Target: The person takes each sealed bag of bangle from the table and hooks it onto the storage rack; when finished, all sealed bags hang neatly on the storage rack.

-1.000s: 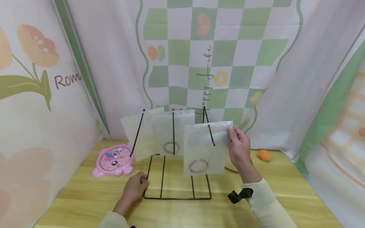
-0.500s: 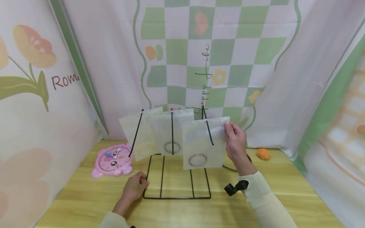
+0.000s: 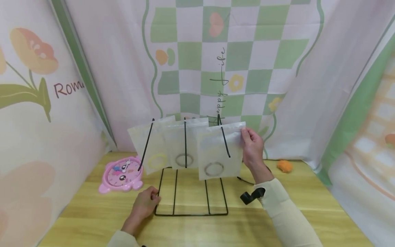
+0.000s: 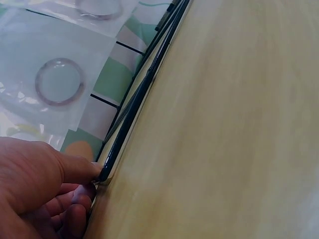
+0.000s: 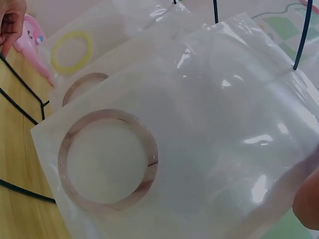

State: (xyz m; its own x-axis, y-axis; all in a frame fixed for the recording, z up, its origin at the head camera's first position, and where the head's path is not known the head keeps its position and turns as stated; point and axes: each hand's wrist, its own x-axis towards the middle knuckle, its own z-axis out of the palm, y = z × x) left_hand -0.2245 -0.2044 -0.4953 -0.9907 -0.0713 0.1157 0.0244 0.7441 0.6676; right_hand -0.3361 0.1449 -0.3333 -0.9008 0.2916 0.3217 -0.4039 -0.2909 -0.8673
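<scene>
My left hand [image 3: 145, 202] pinches the front left corner of a black wire display rack [image 3: 191, 215]; the left wrist view shows thumb and fingers around the rod. A clear zip bag [image 3: 234, 161] hangs on the rack's right hook [image 3: 226, 142]. My right hand [image 3: 254, 147] pinches the bag's upper right edge. Inside that bag lies a brownish, translucent bangle [image 5: 63, 159]. The middle hook carries another bag [image 3: 176, 140] with a similar ring. On the left hook, a tilted bag [image 3: 139, 140] holds a yellow ring [image 5: 54, 55].
A pink cartoon clock [image 3: 121, 173] lies left of the rack on the wooden table [image 3: 262, 226]. Back right sits a small orange fuzzy object [image 3: 284, 166]. A thin dark curved piece [image 3: 246, 180] lies beside my right wrist. A patterned curtain [image 3: 240, 65] stands behind.
My right hand has moved up and slightly left, bringing the right bag farther back along its hook. The left hand keeps its grip on the rack.
</scene>
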